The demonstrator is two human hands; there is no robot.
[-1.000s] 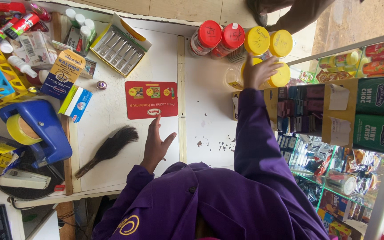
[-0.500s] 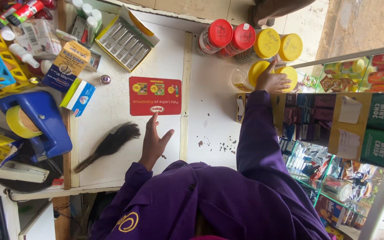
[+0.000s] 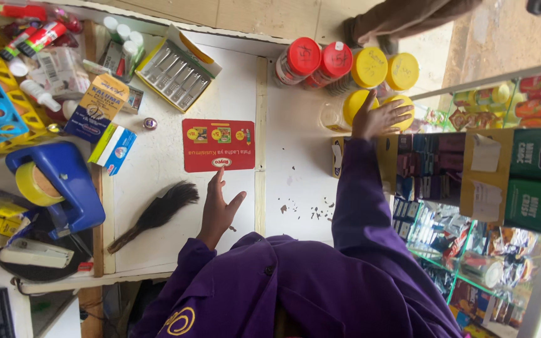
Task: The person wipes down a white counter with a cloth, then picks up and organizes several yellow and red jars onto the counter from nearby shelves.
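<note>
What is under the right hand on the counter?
The right hand rests on two yellow-lidded jars, covering part of both lids. The jars' contents are hidden from this angle.

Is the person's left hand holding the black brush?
No, the left hand lies flat on the white counter with fingers spread, and the black brush lies apart beside it.

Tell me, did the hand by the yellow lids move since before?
No. The right hand rests on the same yellow-lidded jar below the row of red and yellow lids; only the camera shifted.
</note>
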